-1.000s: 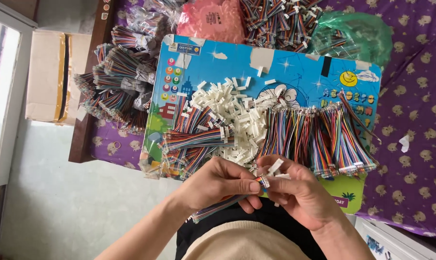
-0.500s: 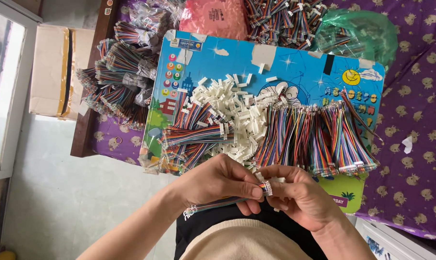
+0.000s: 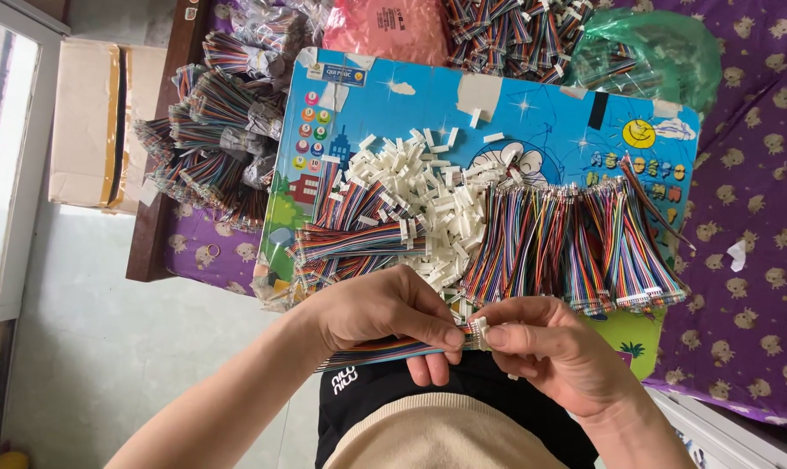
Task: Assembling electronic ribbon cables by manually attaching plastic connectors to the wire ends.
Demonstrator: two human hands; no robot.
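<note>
Head view: left hand (image 3: 385, 311) pinches a multicoloured ribbon wire bundle (image 3: 385, 351); right hand (image 3: 554, 347), touching it, grips the bundle's small white plastic connector (image 3: 478, 333).

The connectors (image 3: 428, 195) are matt white plastic; the wires (image 3: 576, 243) wear smooth coloured insulation. The board (image 3: 532, 113) is glossy printed card, the bedsheet (image 3: 758, 200) soft purple cloth, the bags (image 3: 645, 52) thin shiny plastic, the box (image 3: 89, 122) plain cardboard.

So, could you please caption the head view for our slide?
Both hands, left hand and right hand, pinch a multicoloured ribbon cable at its white connector.
</note>
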